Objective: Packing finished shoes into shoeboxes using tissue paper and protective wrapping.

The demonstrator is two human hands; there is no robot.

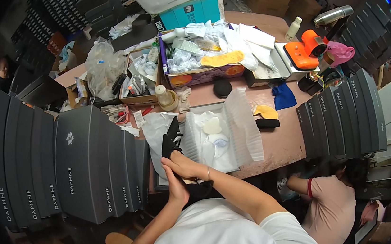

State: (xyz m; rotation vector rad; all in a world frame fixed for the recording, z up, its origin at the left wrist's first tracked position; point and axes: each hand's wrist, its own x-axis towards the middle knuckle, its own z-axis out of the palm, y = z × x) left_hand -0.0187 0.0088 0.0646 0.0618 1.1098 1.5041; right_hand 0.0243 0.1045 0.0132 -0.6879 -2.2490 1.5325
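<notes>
A black shoe [169, 140] with a narrow toe and thin straps points away from me, tilted on its side. My right hand [187, 165] is closed around its middle from the right. From below, my left hand [176, 186] presses against the same shoe, its fingers meeting the right hand. Between my wrists shows a dark strap or heel part [200, 188], partly covered by my arm. Just beyond my hands lies an open shoebox [234, 168], lined with white tissue paper [247, 132] and holding white padding pieces [213, 125].
Stacked grey shoeboxes [87, 158] wall off the left; more boxes [348, 119] stand at the right. Behind are a carton of crumpled paper [200, 77], a pump bottle [162, 94], a yellow sponge [266, 112] and an orange device [303, 52]. Another person [330, 203] bends at the right.
</notes>
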